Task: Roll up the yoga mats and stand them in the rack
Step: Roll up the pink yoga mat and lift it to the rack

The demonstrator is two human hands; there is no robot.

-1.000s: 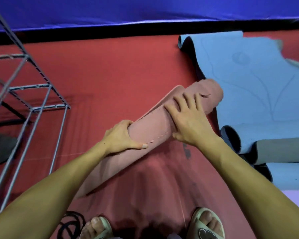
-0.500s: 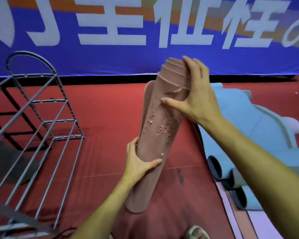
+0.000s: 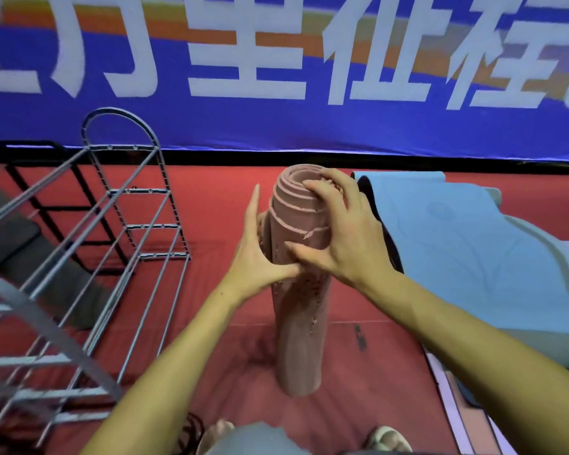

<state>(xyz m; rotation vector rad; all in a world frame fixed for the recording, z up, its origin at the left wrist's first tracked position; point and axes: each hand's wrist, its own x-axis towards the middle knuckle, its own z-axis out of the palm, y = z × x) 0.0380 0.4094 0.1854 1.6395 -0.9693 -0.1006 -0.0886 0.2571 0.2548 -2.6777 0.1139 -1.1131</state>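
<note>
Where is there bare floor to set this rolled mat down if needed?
Bare red floor lies between the rack and the pink mat, and behind it up to the banner. The right side is crowded with blue mats.

Your two hands hold a rolled pink mat upright on the red floor.

You see the pink mat point(image 3: 298, 326) standing on its lower end on the red floor point(image 3: 217, 192), its spiral top edge facing you. Your right hand point(image 3: 339, 231) curls over the top of the roll, thumb pressed to its front. Your left hand point(image 3: 255, 254) lies along the roll's left side, fingers straight, thumb across the front, touching your right thumb. A grey metal rack point(image 3: 119, 244) stands to the left, apart from the roll. A light blue mat point(image 3: 457, 244) lies partly unrolled to the right. A blue banner point(image 3: 276, 126) with white characters hangs behind.
</note>
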